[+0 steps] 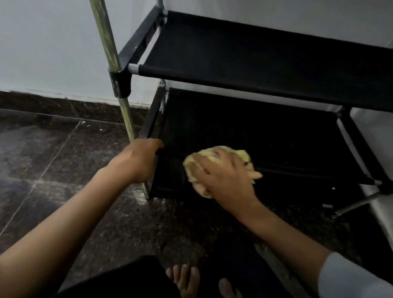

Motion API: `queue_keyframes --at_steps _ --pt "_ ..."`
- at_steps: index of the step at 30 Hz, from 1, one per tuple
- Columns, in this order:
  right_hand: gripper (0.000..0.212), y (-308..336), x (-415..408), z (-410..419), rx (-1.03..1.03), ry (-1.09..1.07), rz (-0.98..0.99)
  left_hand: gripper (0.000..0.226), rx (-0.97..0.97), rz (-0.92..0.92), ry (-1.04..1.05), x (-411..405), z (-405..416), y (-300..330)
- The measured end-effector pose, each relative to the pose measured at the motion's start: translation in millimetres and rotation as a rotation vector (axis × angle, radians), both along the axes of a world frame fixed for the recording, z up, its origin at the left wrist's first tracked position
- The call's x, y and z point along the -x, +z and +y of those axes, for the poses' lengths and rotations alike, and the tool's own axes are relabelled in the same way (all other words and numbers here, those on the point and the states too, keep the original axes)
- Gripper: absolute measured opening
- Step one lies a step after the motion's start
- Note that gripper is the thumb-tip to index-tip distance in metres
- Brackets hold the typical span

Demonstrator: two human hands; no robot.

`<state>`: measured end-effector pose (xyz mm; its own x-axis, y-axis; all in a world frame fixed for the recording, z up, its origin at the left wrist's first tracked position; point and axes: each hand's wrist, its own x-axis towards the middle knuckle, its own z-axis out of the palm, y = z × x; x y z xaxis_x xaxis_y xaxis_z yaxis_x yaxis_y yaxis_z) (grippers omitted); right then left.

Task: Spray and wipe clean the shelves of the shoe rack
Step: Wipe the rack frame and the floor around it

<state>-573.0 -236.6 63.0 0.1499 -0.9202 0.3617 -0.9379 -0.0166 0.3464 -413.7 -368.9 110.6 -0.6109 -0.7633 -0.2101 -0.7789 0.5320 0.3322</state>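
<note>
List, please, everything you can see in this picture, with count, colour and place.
rack: one, metal poles with black joints, against the wall
shelves: two shown, black fabric, one above the other
cloth: one, yellow, on the lower shelf's front edge under the right hand
wall: white, behind the rack
floor: dark speckled tiles
left hand: grips the lower shelf's front left corner
right hand: holds the cloth
feet: two, bare, bottom centre
sleeves: white, bottom corners

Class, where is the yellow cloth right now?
In the head view, the yellow cloth sits under the right hand on the lower shelf's front edge, right of the left hand.
</note>
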Motion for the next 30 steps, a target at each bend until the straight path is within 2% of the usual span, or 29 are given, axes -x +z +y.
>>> queue_keyframes --at_steps 3,5,8,10,13,19,22,24,26,30 --pt "0.044 -1.2 52.3 47.8 -0.045 -0.051 0.036 0.054 0.071 -0.090 -0.024 -0.2 -1.2 0.7" --pt "0.035 3.0 76.5 71.7 -0.107 -0.152 0.042 0.059 0.065 -0.090 -0.019 -1.0 -2.9 1.0" --pt "0.041 16.0 77.1 71.9 -0.288 -0.374 -0.119 0.061 0.058 -0.081 -0.008 -2.3 -3.0 2.9" --pt "0.042 25.7 62.9 57.6 -0.297 -0.441 -0.267 0.061 0.053 -0.077 -0.003 -2.6 -2.2 3.9" --pt "0.046 25.8 31.1 31.0 -0.225 -0.357 -0.451 0.056 0.047 -0.081 0.014 -2.8 -1.6 5.4" --pt "0.033 15.2 -47.9 -34.0 -0.094 -0.045 -0.455 0.043 0.077 -0.095 0.013 3.7 -1.1 10.6" --pt "0.032 14.6 -47.6 -43.8 -0.046 -0.031 -0.497 0.039 0.093 -0.118 0.021 7.2 -2.0 10.2" --pt "0.040 9.2 -31.0 -28.5 -0.008 -0.122 -0.570 0.046 0.074 -0.137 0.049 8.9 -3.6 9.1" --pt "0.046 2.3 -5.1 0.2 0.036 -0.302 -0.676 0.047 0.055 -0.144 0.067 9.7 -5.5 9.0" --pt "0.044 -15.5 55.4 63.5 0.219 -0.666 -0.822 0.046 0.024 -0.120 0.085 10.7 -4.9 11.7"
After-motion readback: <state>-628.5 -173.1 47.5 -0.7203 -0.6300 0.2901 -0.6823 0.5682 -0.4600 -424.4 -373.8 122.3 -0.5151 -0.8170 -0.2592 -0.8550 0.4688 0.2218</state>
